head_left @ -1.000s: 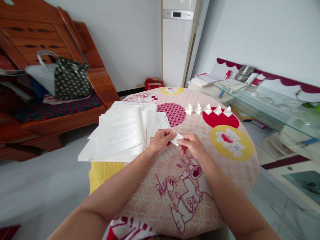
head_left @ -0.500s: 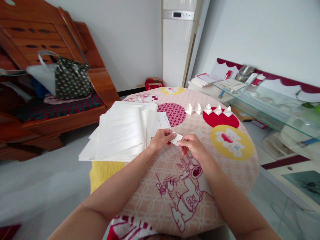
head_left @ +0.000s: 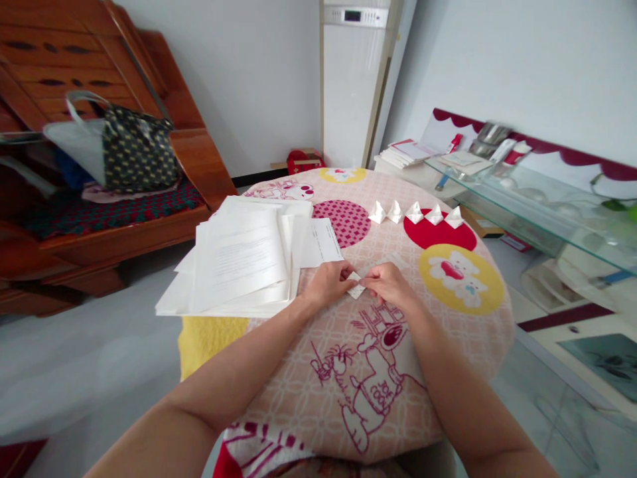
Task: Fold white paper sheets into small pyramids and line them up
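Note:
A small folded white paper piece lies low over the pink cartoon-print cloth of a round table. My left hand pinches its left side and my right hand pinches its right side, fingers closed on it. Both hands rest close to the cloth. A stack of white printed sheets lies just left of my left hand. Several small folded paper shapes stand in a row farther back on the table.
A wooden bench with a patterned bag stands at the left. A tall white appliance is behind the table. A glass shelf with books and containers runs along the right.
Both hands have lowered the folded paper toward the cloth and turned palm down on it. The view has tilted slightly.

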Demonstrator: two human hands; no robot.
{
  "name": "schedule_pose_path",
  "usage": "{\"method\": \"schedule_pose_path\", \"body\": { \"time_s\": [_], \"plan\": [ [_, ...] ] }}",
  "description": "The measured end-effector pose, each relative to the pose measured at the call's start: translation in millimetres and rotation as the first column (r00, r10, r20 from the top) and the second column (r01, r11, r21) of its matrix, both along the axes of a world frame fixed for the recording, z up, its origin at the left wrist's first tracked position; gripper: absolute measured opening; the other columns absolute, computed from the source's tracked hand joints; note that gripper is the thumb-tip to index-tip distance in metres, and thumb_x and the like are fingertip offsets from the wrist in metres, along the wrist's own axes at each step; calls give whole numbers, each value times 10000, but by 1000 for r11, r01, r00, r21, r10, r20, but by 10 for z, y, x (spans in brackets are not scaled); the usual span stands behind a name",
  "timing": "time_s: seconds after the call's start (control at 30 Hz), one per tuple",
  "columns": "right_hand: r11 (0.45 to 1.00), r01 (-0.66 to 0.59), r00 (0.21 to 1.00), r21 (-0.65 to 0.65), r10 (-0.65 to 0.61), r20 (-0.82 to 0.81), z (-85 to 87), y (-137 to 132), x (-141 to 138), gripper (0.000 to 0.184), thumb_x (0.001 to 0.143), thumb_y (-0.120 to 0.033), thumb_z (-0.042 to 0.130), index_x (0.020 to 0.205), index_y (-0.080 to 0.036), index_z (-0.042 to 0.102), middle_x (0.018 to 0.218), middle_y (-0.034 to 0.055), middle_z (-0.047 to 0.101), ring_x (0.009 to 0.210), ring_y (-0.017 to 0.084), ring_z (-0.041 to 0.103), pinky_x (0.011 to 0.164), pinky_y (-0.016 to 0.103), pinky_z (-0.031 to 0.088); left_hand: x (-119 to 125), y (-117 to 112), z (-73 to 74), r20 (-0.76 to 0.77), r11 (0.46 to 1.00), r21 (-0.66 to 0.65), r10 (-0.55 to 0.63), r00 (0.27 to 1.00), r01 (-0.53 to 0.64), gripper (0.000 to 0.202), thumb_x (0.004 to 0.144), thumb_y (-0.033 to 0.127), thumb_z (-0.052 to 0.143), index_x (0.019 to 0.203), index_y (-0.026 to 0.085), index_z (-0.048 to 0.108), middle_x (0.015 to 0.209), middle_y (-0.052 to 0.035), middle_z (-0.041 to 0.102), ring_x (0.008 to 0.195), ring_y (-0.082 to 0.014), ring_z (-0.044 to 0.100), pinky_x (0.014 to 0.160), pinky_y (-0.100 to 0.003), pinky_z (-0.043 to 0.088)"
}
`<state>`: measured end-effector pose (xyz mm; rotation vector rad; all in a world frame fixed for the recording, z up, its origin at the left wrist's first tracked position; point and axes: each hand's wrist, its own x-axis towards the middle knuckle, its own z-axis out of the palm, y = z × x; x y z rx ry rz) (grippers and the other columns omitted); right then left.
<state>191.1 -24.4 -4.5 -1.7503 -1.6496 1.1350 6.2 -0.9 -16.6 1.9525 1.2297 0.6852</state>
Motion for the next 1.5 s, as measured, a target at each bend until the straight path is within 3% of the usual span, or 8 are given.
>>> {"method": "schedule_pose_path", "body": {
  "time_s": [0.1, 0.23, 0.47, 0.73, 0.9, 1.1, 1.27, 1.5],
  "plan": [
    [982, -23, 982, 187, -13, 187, 13, 14, -40, 168, 751, -181, 758, 612, -179, 664, 561, 17, 646, 514, 146, 584, 513, 256, 387, -7, 0, -25, -31, 981, 193, 1, 1000, 5, 327, 698, 91, 738, 1016, 164, 714, 915, -29, 695, 792, -155, 620, 727, -254, 477],
    [935, -158, 957, 318, 65, 283, 9, 26, -32, 85, 751, -110, 711, 751, -181, 757, 689, 41, 724, 651, 175, 631, 628, 276, 404, -57, 26, -41, -106, 971, 189, -130, 986, 148, 155, 756, 72, 646, 830, 184, 723, 805, -12, 673, 731, -140, 594, 720, -254, 462],
    [904, -347, 921, 251, 278, 271, 64, -21, 101, 191, 713, -92, 692, 814, -215, 797, 575, -25, 635, 565, 141, 560, 572, 260, 355, -192, 89, 27, -88, 953, 79, -286, 954, 293, 220, 677, 152, 776, 892, 189, 743, 789, 1, 668, 719, -140, 601, 672, -240, 441],
    [897, -364, 879, 250, 242, 412, 83, -53, 22, 104, 746, -132, 767, 756, -234, 785, 695, 51, 716, 658, 193, 620, 604, 302, 369, -183, 77, 42, -100, 942, 98, -311, 945, 320, 132, 724, 105, 709, 829, 180, 734, 789, -11, 664, 700, -137, 590, 668, -240, 442],
    [883, -406, 872, 235, 298, 388, 82, -46, 40, 166, 831, -165, 701, 680, -206, 758, 663, 35, 704, 608, 150, 567, 590, 286, 331, -194, 98, 59, -67, 927, 134, -345, 936, 351, 98, 774, 124, 678, 749, 184, 752, 766, -30, 689, 716, -149, 596, 715, -261, 449],
    [908, -291, 940, 302, 214, 265, 34, -15, 44, 225, 792, -148, 672, 569, -182, 673, 525, -15, 578, 545, 118, 479, 547, 261, 283, -204, 114, 42, -64, 971, 109, -206, 976, 212, 122, 783, 163, 647, 727, 192, 751, 724, -14, 699, 681, -142, 592, 665, -247, 414],
    [961, -136, 987, 241, 112, 112, -4, 5, 8, 192, 770, -180, 683, 580, -195, 658, 505, -12, 569, 529, 134, 505, 508, 253, 298, -178, 114, 26, -96, 992, 77, -96, 991, 104, 134, 757, 167, 655, 643, 190, 721, 620, 7, 649, 580, -126, 516, 595, -247, 358],
    [988, -23, 989, 155, 0, 145, 2, 37, -46, 221, 749, -184, 740, 558, -199, 629, 468, -12, 550, 490, 125, 484, 492, 257, 305, -107, 80, 23, -214, 996, 86, 44, 976, -26, 193, 783, 199, 672, 591, 183, 689, 571, -12, 581, 564, -147, 484, 599, -278, 322]
  ]
}}
